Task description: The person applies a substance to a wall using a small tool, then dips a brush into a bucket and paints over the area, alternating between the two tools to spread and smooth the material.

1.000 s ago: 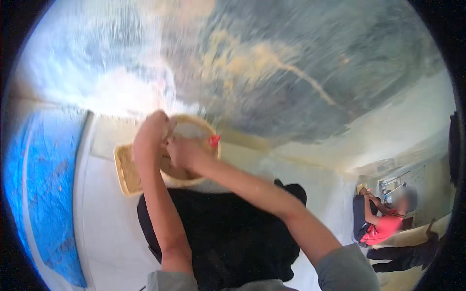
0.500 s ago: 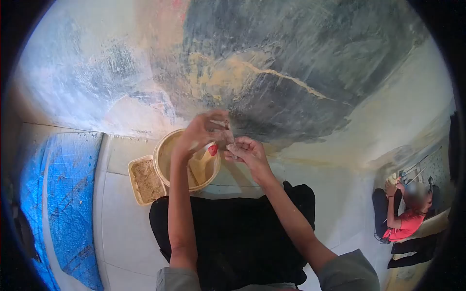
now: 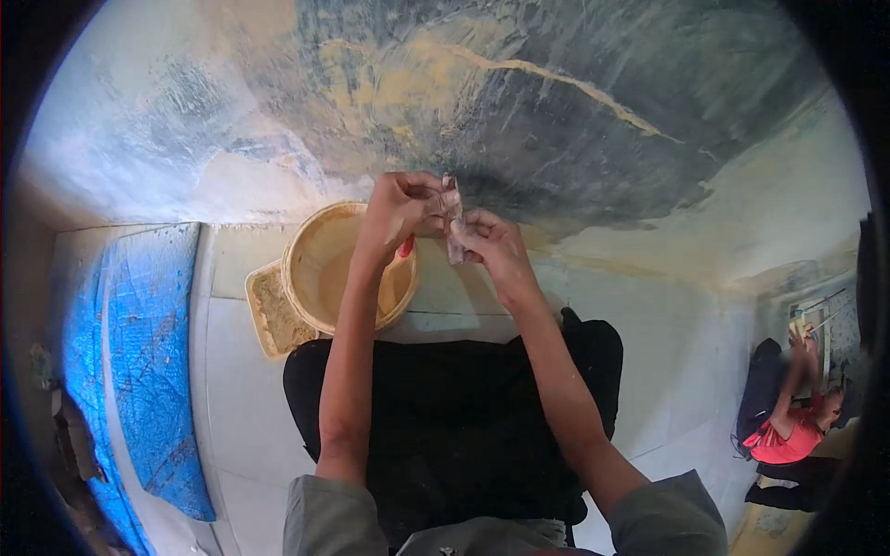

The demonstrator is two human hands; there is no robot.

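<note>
Both hands are raised in front of the wall, fingers closed on one thin, pale, dusty strip (image 3: 455, 251) whose exact kind I cannot make out. My left hand (image 3: 399, 213) pinches its upper part, with a short end sticking up past the fingertips. Lower down, my right hand (image 3: 494, 248) grips the same strip between thumb and fingers. Below my left forearm stands a round bucket (image 3: 295, 283) with beige residue inside. A yellowish tool with a red tip (image 3: 406, 247) leans in it, partly hidden by my left arm.
Against the bucket sits a rectangular tray (image 3: 264, 324) of brownish material. The wall (image 3: 575, 120) has dark, patchy paint and a yellowish filled crack. A blue sheet (image 3: 153, 361) lies at left on the tiled floor (image 3: 246, 408). At far right, a person in red (image 3: 786, 440) sits working.
My hands have come together on the strip, and my left fingers, spread before, now pinch it. The view has shifted, so the wall appears higher. The person at right has moved their arms.
</note>
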